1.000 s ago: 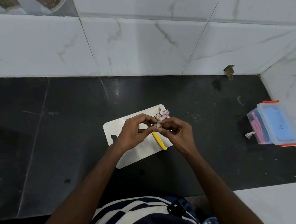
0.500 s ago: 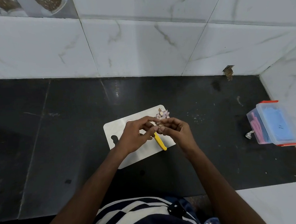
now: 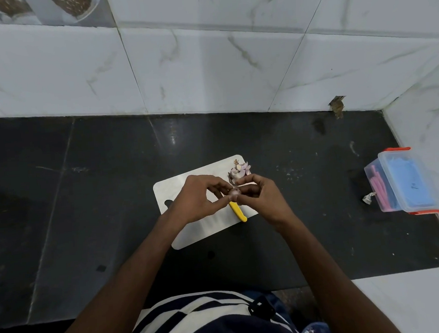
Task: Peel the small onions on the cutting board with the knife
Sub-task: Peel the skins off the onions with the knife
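At the far left top edge, two containers (image 3: 46,6) with dark contents are cut off by the frame, so what they are cannot be told. Below lies the dark worktop (image 3: 85,201), backed by white marble-patterned tiles (image 3: 206,68). On it sits a white cutting board (image 3: 189,228), partly hidden under both hands. The left hand (image 3: 194,199) comes in from the lower left, forearm angled up toward the board, its fingers curled and pinching a small onion (image 3: 234,191) with thumb and fingertips. The onion is held just above the board, between the two hands; only a little of its purplish surface shows, and how much skin it has cannot be made out. The knife (image 3: 238,211) lies on the board beneath the hands; only its yellow handle shows, the blade being hidden. Behind the hands, at the board's far corner, is a small heap of onion peels (image 3: 239,170). The right hand (image 3: 263,197) meets the left, fingers bent and closed on the same onion. Well apart at the right stands a clear plastic box (image 3: 406,179) with red clips, holding blue and pink things.
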{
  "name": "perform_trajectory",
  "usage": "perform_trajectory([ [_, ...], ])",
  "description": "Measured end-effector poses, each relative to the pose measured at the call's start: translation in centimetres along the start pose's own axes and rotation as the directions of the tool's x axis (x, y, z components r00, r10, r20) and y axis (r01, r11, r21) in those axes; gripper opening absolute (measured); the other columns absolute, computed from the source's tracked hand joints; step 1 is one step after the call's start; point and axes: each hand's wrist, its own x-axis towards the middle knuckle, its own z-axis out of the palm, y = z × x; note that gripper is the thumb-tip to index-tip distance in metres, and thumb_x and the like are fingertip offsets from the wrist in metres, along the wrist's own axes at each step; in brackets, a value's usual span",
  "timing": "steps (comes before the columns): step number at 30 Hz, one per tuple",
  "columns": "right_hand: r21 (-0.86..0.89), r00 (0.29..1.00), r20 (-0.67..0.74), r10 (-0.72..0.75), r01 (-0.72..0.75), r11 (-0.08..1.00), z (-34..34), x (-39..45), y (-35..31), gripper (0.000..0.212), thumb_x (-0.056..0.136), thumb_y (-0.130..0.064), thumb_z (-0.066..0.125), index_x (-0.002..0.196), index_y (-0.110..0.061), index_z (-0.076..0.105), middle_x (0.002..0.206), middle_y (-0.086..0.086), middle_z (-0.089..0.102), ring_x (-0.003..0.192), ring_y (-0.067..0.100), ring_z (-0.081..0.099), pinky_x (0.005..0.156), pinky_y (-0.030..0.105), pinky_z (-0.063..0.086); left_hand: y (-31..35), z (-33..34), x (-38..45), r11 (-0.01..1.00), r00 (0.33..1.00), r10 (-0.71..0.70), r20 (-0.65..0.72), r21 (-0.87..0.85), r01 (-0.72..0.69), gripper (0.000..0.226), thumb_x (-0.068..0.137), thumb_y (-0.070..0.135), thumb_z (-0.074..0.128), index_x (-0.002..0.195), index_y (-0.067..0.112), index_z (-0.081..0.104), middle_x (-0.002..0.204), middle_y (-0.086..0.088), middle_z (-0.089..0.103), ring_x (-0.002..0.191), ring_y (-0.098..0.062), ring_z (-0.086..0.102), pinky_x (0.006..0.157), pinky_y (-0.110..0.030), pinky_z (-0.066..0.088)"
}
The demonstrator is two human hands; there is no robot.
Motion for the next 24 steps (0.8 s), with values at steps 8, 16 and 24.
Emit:
perform_trajectory([
  [8,-0.058,1.0,0.008,0.02,-0.02,0.998,-0.1,-0.4,-0.5,0.033,0.085,-0.012,0.089,0.114,-0.011,0.072,0.091,0.01,0.084,0.087,0.025,0.081,0.096,0.044,0.063,-0.1,-0.3,-0.1,0.997,0.997,0.068,0.048,0.042,-0.07,0.023,0.09,0.033,0.086,0.113,0.029,0.086,0.097,0.011,0.083,0.084,-0.002,0.075,0.068,-0.023,0.065],
  [16,-0.061,0.999,0.013,0.047,-0.046,0.997,-0.6,-0.2,-0.7,0.031,0.085,-0.018,0.09,0.112,-0.01,0.076,0.094,0.011,0.084,0.093,0.031,0.082,0.097,0.052,0.062,-1.1,-0.1,-0.1,0.968,0.971,0.226,0.076,0.095,-0.233,0.028,0.098,0.028,0.079,0.126,0.026,0.081,0.104,0.005,0.081,0.081,-0.001,0.067,0.065,-0.022,0.064],
  [24,0.012,0.998,0.005,0.056,-0.056,0.998,-0.8,-0.3,-1.2,0.033,0.085,-0.011,0.09,0.113,-0.003,0.075,0.096,0.015,0.083,0.095,0.032,0.081,0.09,0.043,0.065,-1.9,0.9,-0.3,0.943,0.949,0.307,0.068,0.115,-0.314,0.025,0.1,0.011,0.074,0.124,0.011,0.08,0.104,-0.004,0.075,0.074,-0.013,0.073,0.069,-0.017,0.059],
])
